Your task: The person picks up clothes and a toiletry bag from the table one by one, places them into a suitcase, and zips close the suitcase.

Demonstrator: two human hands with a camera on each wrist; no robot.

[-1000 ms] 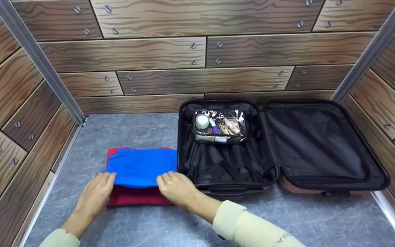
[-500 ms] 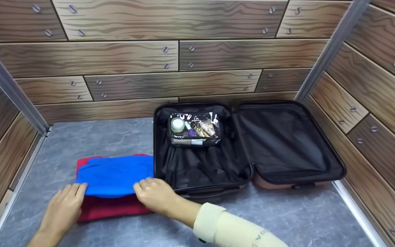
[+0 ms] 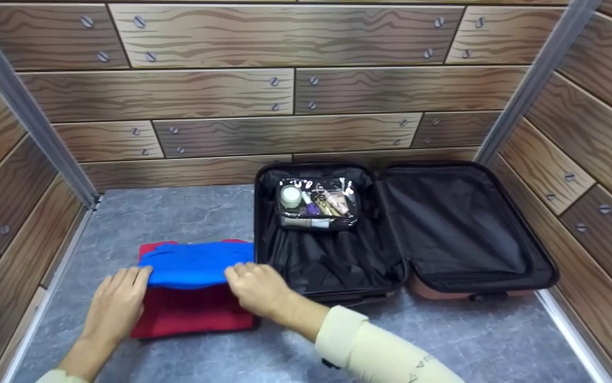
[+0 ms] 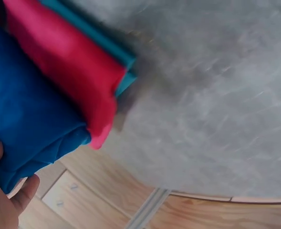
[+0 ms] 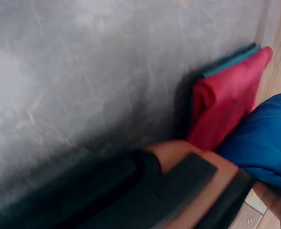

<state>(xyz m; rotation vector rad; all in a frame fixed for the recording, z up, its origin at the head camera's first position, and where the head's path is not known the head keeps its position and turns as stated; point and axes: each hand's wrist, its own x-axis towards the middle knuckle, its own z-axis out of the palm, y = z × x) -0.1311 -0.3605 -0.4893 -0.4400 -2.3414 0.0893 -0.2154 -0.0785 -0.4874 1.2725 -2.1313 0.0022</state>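
Both hands grip the near corners of a folded blue cloth garment (image 3: 194, 263), whose front edge is raised. My left hand (image 3: 117, 303) pinches its left corner, with fingers and thumb on the fabric in the left wrist view. The right hand (image 3: 260, 290) holds the right corner, beside the suitcase. Beneath lies a folded red garment (image 3: 194, 314) on the grey surface. Under that, a teal cloth layer (image 4: 99, 38) shows along the edge in the left wrist view. In the right wrist view the blue bundle (image 5: 264, 136) stands apart from the red cloth's near part.
An open suitcase (image 3: 332, 266) with black lining lies just right of the clothes. Its left half holds a clear pouch (image 3: 319, 205) of cosmetics at the back. The lid half (image 3: 454, 229) lies flat to the right. Wood-patterned walls (image 3: 220, 96) enclose the surface.
The front edge of the blue garment has risen, held by both hands, and more of the red one shows below it. The head view has also shifted.
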